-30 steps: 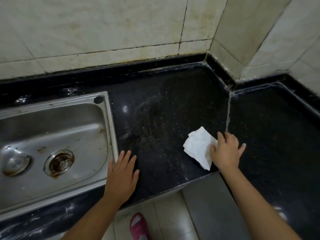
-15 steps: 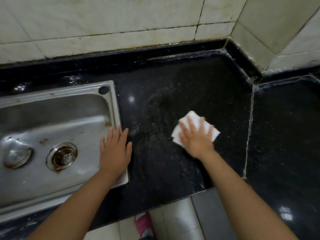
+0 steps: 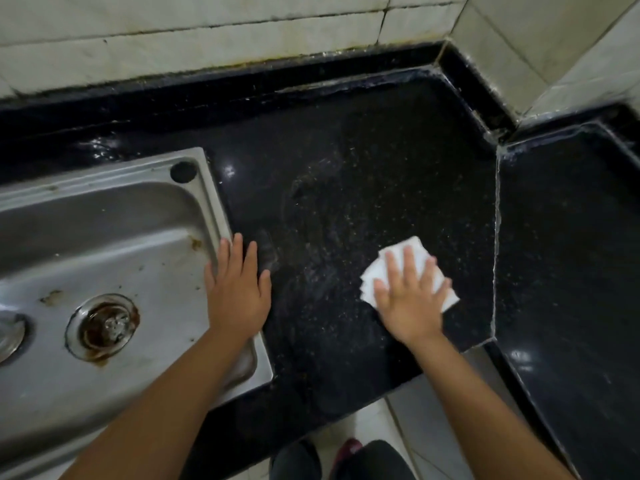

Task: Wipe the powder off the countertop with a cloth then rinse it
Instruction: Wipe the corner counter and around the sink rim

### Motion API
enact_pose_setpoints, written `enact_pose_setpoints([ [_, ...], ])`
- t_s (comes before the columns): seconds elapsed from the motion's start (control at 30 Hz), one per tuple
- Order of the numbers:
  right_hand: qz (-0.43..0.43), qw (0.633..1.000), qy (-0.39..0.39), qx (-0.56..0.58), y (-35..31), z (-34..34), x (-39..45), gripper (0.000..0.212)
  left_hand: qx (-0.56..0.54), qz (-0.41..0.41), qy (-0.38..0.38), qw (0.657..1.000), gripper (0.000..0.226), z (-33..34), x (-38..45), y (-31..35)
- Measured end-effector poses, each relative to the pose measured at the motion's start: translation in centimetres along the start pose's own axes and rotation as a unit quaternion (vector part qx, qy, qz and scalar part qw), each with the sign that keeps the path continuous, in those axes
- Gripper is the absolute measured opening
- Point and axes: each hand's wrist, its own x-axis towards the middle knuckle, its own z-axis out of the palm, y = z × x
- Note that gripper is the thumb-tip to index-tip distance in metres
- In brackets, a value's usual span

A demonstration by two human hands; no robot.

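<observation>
A folded white cloth [image 3: 377, 270] lies flat on the black speckled countertop [image 3: 363, 174]. My right hand [image 3: 410, 299] presses down on it with fingers spread and straight, covering most of it. Pale powder smears and specks [image 3: 311, 216] streak the stone between the cloth and the sink. My left hand [image 3: 237, 292] rests flat, fingers straight, across the right rim of the steel sink [image 3: 204, 188] and the counter edge. It holds nothing.
The sink's basin has a rusty drain [image 3: 105, 325] at the left. Tiled walls [image 3: 207, 39] close the back, and a corner juts in at the upper right. A second counter section [image 3: 568, 237] lies past a pale seam. The counter's front edge drops to a tiled floor.
My right hand has slid the cloth leftward from beside the seam and now lies flat on top of it. My left hand has moved up onto the sink's rim.
</observation>
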Motion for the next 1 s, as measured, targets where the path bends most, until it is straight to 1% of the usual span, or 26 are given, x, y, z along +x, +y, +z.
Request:
enact_pose_setpoints([
  [0.03, -0.039, 0.998, 0.046, -0.018, -2.8, 0.6, 0.1, 0.078, -0.006, -0.002, 0.003, 1.0, 0.057, 0.1, 0.0, 0.0],
  [0.07, -0.078, 0.994, 0.057, -0.046, -5.5, 1.5, -1.1, 0.071, -0.01, -0.002, 0.004, 1.0, 0.059, 0.0, 0.0, 0.0],
  [0.13, -0.166, 0.984, 0.04, -0.051, -8.4, 3.8, -5.6, 0.054, -0.003, -0.001, 0.001, 1.0, 0.052, -0.1, 0.1, 0.0],
  [0.17, -0.202, 0.979, 0.02, -0.026, -8.0, 4.7, -8.1, 0.051, 0.002, -0.003, -0.005, 1.0, 0.05, -0.2, 0.0, 0.0],
  [0.2, -0.213, 0.977, 0.001, 0.001, -6.5, 4.7, -9.9, 0.049, 0.002, -0.003, -0.008, 1.0, 0.051, -0.3, -0.1, 0.0],
  [0.23, -0.217, 0.976, 0.011, 0.017, -4.1, 4.6, -10.7, 0.048, -0.002, -0.004, -0.007, 1.0, 0.051, -0.4, -0.1, 0.1],
  [0.3, -0.167, 0.986, 0.019, -0.008, 1.4, 3.9, -9.8, 0.047, -0.006, -0.007, -0.008, 1.0, 0.052, -0.5, -0.1, 0.2],
  [0.33, -0.113, 0.993, 0.007, -0.025, 3.4, 2.5, -8.4, 0.051, -0.006, -0.011, -0.011, 1.0, 0.052, -0.5, -0.1, 0.2],
  [0.37, -0.064, 0.997, 0.03, -0.035, 4.6, 1.2, -6.2, 0.057, -0.005, -0.016, -0.013, 1.0, 0.052, -0.4, -0.1, 0.2],
  [0.4, -0.021, 0.999, 0.028, -0.039, 4.4, -0.3, -3.8, 0.062, -0.003, -0.02, -0.016, 1.0, 0.052, -0.3, 0.0, 0.2],
  [0.43, 0.026, 0.999, 0.008, -0.021, 3.3, -1.3, -1.3, 0.062, -0.001, -0.021, -0.019, 1.0, 0.052, -0.3, 0.0, 0.1],
  [0.47, 0.055, 0.998, -0.015, 0.008, 0.9, -1.6, 0.9, 0.06, 0.001, -0.019, -0.022, 1.0, 0.054, -0.2, 0.0, 0.1],
  [0.5, 0.047, 0.999, -0.021, 0.017, -2.1, -1.6, 2.5, 0.058, 0.0, -0.018, -0.021, 1.0, 0.06, -0.2, 0.1, 0.1],
  [0.53, 0.011, 1.0, -0.014, 0.01, -4.9, -1.2, 3.2, 0.058, -0.005, -0.017, -0.02, 1.0, 0.065, -0.1, 0.1, 0.0],
  [0.57, -0.048, 0.998, 0.036, -0.018, -7.2, -0.6, 2.7, 0.062, -0.01, -0.017, -0.017, 1.0, 0.069, -0.1, 0.1, 0.1],
  [0.6, -0.103, 0.993, 0.044, -0.04, -8.7, 0.5, 1.1, 0.063, -0.009, -0.015, -0.016, 1.0, 0.071, -0.1, 0.2, 0.0],
  [0.63, -0.157, 0.986, 0.03, -0.047, -9.1, 1.8, -1.0, 0.059, -0.005, -0.014, -0.018, 1.0, 0.075, -0.1, 0.1, 0.0],
  [0.7, -0.235, 0.971, -0.01, -0.047, -6.8, 3.5, -5.7, 0.051, 0.0, -0.009, -0.035, 0.999, 0.088, -0.2, -0.1, -0.2],
  [0.73, -0.245, 0.969, -0.013, -0.035, -4.5, 3.6, -7.0, 0.049, -0.003, -0.009, -0.041, 0.999, 0.092, -0.4, -0.1, -0.2],
  [0.77, -0.238, 0.971, 0.0, -0.033, -2.0, 3.3, -7.3, 0.049, -0.01, -0.013, -0.043, 0.999, 0.093, -0.5, -0.1, -0.3],
  [0.8, -0.204, 0.978, -0.002, -0.033, 0.1, 2.6, -6.6, 0.048, -0.02, -0.02, -0.041, 0.999, 0.094, -0.7, 0.0, -0.3],
  [0.87, -0.105, 0.994, 0.004, -0.025, 2.6, 0.4, -3.1, 0.055, -0.03, -0.046, -0.041, 0.998, 0.094, -1.3, 0.4, -0.6],
  [0.9, -0.055, 0.998, 0.025, -0.014, 2.8, -0.8, -0.6, 0.061, -0.025, -0.057, -0.043, 0.997, 0.092, -1.4, 0.6, -0.7],
  [0.97, 0.034, 0.999, 0.019, 0.024, 1.2, -3.1, 4.7, 0.055, -0.029, -0.069, -0.042, 0.996, 0.087, -1.5, 1.2, -0.7],
  [1.0, 0.057, 0.998, 0.024, 0.023, -0.3, -4.0, 7.4, 0.052, -0.03, -0.068, -0.038, 0.996, 0.086, -1.6, 1.4, -0.7],
])
